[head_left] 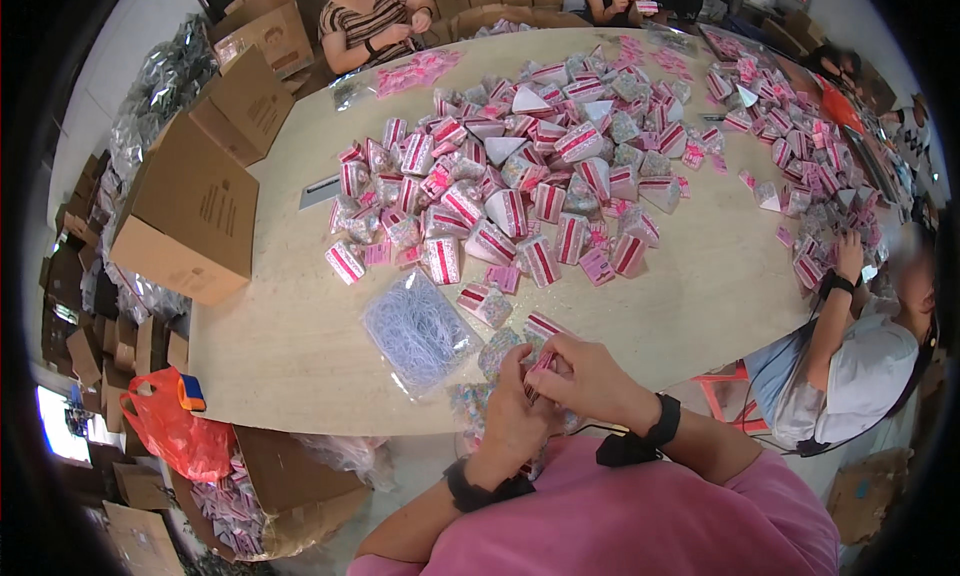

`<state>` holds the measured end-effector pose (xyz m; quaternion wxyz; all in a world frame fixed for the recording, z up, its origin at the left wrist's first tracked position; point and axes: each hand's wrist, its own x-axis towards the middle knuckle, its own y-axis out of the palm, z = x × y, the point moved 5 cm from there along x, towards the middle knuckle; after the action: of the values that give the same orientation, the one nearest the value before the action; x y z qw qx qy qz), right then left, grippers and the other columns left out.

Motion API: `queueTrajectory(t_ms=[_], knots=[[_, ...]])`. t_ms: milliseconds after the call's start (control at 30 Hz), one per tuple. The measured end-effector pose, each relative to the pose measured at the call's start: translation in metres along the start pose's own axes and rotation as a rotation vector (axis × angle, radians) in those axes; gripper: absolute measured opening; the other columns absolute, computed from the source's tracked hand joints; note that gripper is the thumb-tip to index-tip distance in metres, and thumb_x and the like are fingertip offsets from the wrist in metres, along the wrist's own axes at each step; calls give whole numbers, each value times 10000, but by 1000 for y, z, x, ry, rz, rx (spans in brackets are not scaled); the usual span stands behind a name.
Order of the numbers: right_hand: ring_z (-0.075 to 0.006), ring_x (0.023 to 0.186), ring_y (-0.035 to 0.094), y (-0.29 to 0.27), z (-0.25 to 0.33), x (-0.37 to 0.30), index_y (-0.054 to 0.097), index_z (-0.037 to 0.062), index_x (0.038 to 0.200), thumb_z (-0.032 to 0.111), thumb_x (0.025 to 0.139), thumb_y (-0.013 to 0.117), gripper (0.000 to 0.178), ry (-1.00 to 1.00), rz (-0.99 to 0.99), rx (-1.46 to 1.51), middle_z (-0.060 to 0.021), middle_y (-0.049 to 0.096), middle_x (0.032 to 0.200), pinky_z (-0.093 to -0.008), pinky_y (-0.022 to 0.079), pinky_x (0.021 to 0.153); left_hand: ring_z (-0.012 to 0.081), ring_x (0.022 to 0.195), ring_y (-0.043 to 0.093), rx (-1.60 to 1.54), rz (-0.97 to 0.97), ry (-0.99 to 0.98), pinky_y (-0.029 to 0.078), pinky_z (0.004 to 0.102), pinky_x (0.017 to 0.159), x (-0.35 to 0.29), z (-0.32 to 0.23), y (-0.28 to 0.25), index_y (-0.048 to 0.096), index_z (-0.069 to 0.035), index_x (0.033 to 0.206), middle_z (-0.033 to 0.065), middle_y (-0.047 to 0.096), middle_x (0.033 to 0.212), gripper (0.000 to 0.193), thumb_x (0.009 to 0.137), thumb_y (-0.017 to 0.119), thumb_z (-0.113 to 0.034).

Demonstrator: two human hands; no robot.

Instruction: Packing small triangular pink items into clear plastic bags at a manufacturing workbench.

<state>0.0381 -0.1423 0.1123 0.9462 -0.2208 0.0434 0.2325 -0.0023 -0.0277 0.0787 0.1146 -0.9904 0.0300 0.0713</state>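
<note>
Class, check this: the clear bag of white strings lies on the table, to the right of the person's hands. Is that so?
The side is wrong: the clear bag of white strings lies on the table, to the left of the person's left hand and right hand, as the head view shows.

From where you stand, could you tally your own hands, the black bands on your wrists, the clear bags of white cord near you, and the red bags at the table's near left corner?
Left hand and right hand: 2
Black wristbands: 2
Clear bag of white cord: 1
Red plastic bag: 1
Total: 6
</note>
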Motion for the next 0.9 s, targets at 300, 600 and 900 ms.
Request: queueTrajectory(t_ms=[300, 600, 900], knots=[[-94, 648, 541, 15, -46, 11, 605, -34, 886, 270, 840, 608, 307, 30, 22, 341, -68, 600, 690, -263, 434, 566, 253, 989, 576, -147, 120, -40, 462, 328, 829, 10, 28, 10, 419, -20, 1252, 157, 564, 1085, 478, 798, 570, -16], [-80, 591, 501, -3, -39, 7, 577, -27, 950, 280, 822, 647, 341, 108, 53, 288, -34, 554, 636, -250, 430, 552, 377, 1007, 570, 165, -11, 132, 457, 377, 838, 10, 4, 3, 414, -24, 1270, 224, 578, 1058, 480, 814, 563, -49], [-78, 660, 514, 3, -44, 12, 568, -32, 931, 229, 837, 605, 280, 152, 51, 497, -15, 572, 702, -256, 438, 581, 174, 920, 594, -189, 132, -86, 483, 307, 780, 17, 7, 7, 482, -33, 1224, 126, 596, 1019, 444, 796, 602, -52]])
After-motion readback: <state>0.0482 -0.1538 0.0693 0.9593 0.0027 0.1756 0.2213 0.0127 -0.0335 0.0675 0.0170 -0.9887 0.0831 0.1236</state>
